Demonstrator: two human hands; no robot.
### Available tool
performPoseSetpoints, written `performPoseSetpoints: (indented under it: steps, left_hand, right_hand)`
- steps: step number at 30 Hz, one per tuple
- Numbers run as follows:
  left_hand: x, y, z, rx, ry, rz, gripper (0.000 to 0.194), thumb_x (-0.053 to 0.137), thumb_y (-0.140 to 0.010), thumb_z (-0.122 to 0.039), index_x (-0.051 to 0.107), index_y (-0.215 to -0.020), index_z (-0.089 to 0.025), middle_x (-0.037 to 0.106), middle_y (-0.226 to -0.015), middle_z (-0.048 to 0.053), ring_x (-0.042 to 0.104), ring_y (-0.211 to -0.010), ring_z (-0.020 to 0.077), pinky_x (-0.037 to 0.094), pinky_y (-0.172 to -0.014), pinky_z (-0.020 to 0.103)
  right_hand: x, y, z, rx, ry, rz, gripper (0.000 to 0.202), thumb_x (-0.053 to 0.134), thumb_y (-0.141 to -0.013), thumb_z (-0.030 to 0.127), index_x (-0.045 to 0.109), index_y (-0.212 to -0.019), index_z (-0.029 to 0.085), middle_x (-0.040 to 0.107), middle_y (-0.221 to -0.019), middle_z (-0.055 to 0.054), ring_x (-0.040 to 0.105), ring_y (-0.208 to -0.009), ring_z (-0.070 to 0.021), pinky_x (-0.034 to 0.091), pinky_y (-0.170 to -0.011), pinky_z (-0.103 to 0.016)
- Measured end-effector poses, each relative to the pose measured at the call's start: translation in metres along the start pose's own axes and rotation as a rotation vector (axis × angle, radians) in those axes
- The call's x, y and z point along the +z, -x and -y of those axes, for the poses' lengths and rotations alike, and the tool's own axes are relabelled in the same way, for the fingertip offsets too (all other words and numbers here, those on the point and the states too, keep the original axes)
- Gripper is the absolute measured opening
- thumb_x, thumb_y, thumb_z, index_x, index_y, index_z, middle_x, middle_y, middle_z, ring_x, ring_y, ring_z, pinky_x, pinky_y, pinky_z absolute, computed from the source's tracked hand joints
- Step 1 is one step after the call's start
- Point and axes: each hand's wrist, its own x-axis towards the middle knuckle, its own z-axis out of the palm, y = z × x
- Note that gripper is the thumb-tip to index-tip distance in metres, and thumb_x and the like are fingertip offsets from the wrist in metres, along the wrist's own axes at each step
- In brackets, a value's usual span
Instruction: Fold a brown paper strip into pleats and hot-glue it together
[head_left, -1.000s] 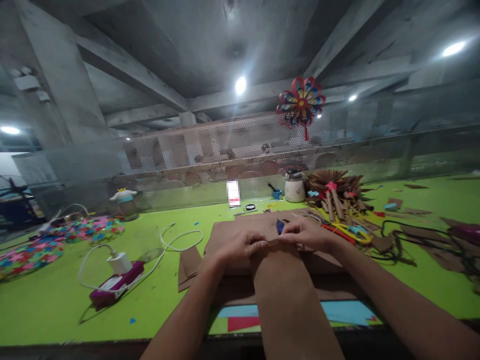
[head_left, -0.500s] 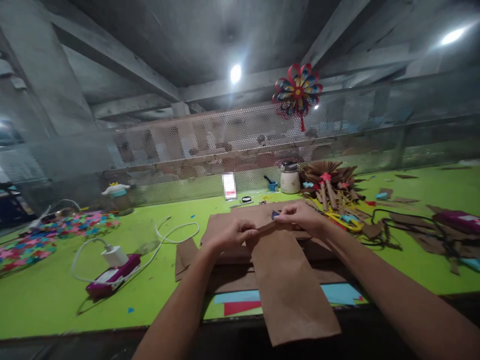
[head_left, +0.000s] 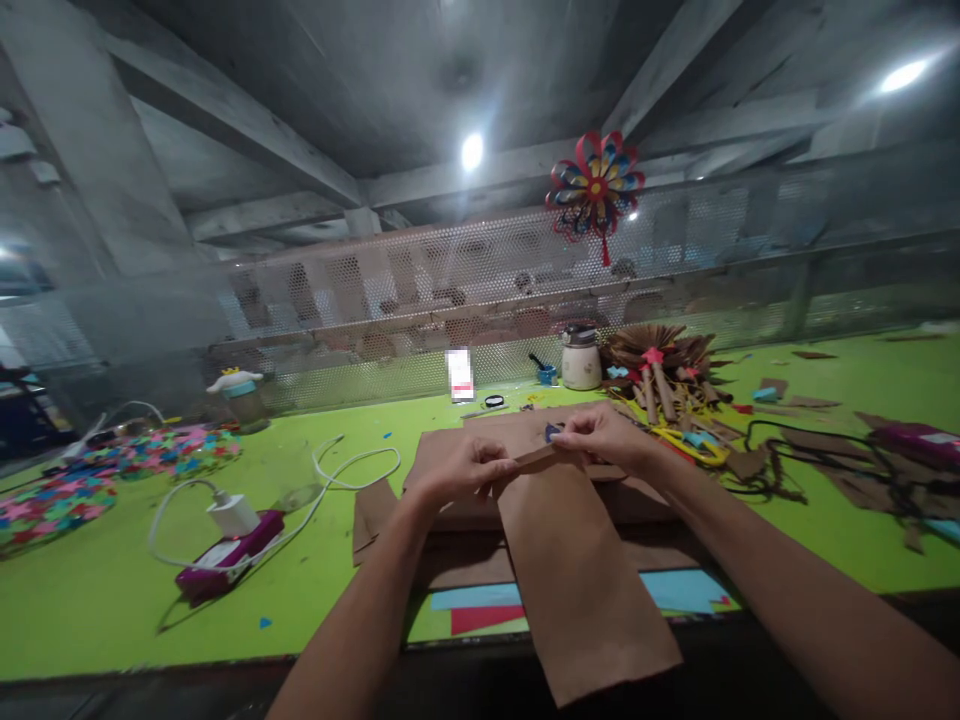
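Note:
A long strip of brown kraft paper (head_left: pixel 589 585) hangs toward me over the table's front edge, its far end folded into a narrow band. My left hand (head_left: pixel 480 468) pinches the left end of that fold between thumb and fingers. At the right end, my right hand (head_left: pixel 600 438) is closed on the same fold. A small dark blue piece (head_left: pixel 553 432) shows at the right fingertips; I cannot make out what it is. Under the hands lies a stack of brown paper sheets (head_left: pixel 465 545), with light blue paper (head_left: pixel 679 590) and red paper (head_left: pixel 484 620) beneath.
A purple power strip (head_left: pixel 225 560) with a white charger and cable lies left. Colourful paper stars (head_left: pixel 180 450) are heaped further left. Behind the stack stand a phone (head_left: pixel 460 375) and a cream jar (head_left: pixel 581 362). Folded brown paper pieces (head_left: pixel 660 365) and black cords (head_left: pixel 795 465) lie right.
The folded band at the strip's far end is turned slightly, and the strip's near end hangs a little lower. Both hands keep their hold in nearly the same place.

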Motion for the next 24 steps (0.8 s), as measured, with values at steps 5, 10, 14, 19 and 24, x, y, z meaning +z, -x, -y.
performPoseSetpoints:
  steps: [5,10,14,19,24]
  left_hand:
    - [0.000,0.001,0.000,0.049,0.069,0.011,0.037,0.049,-0.078,-0.046,0.050,-0.063,-0.012,0.047,-0.047,-0.004,0.042,-0.038,0.0046,0.032,-0.040,0.017]
    - [-0.001,0.003,-0.002,0.070,0.030,-0.007,0.039,0.047,-0.079,-0.045,0.053,-0.062,-0.011,0.048,-0.046,-0.003,0.043,-0.041,0.0056,0.032,-0.042,0.017]
    - [0.002,-0.003,0.005,0.090,-0.058,0.003,0.034,0.052,-0.076,-0.042,0.059,-0.070,-0.009,0.055,-0.060,0.001,0.049,-0.058,0.0089,0.036,-0.053,0.019]
    - [0.019,-0.012,0.013,0.091,-0.227,-0.073,0.035,0.043,-0.081,-0.040,0.062,-0.080,-0.011,0.058,-0.072,0.002,0.049,-0.067,0.0116,0.036,-0.058,0.020]
    - [0.027,-0.014,0.016,0.083,-0.275,-0.221,0.034,0.042,-0.081,-0.040,0.060,-0.078,-0.012,0.058,-0.070,0.000,0.049,-0.068,0.0120,0.037,-0.059,0.020]
  right_hand:
    - [0.001,0.003,0.002,0.007,-0.076,-0.073,0.035,0.063,-0.064,0.045,0.055,-0.059,0.011,0.047,-0.044,0.003,0.035,-0.039,-0.0046,0.023,-0.040,-0.019]
    - [0.000,0.003,0.003,0.026,-0.139,-0.078,0.033,0.066,-0.062,0.041,0.054,-0.057,0.011,0.042,-0.048,0.004,0.033,-0.044,-0.0047,0.024,-0.043,-0.019]
    - [0.003,0.001,-0.001,0.049,-0.050,-0.029,0.031,0.063,-0.063,0.042,0.055,-0.060,0.011,0.045,-0.053,0.003,0.037,-0.049,-0.0064,0.025,-0.045,-0.019]
    - [0.015,-0.002,0.000,-0.010,0.190,-0.081,0.030,0.057,-0.067,0.041,0.056,-0.057,0.012,0.049,-0.053,0.001,0.042,-0.052,-0.0089,0.030,-0.049,-0.021]
    - [0.021,-0.001,0.002,-0.092,0.368,-0.089,0.026,0.053,-0.073,0.036,0.063,-0.068,0.013,0.058,-0.062,-0.002,0.047,-0.059,-0.0119,0.034,-0.053,-0.022]
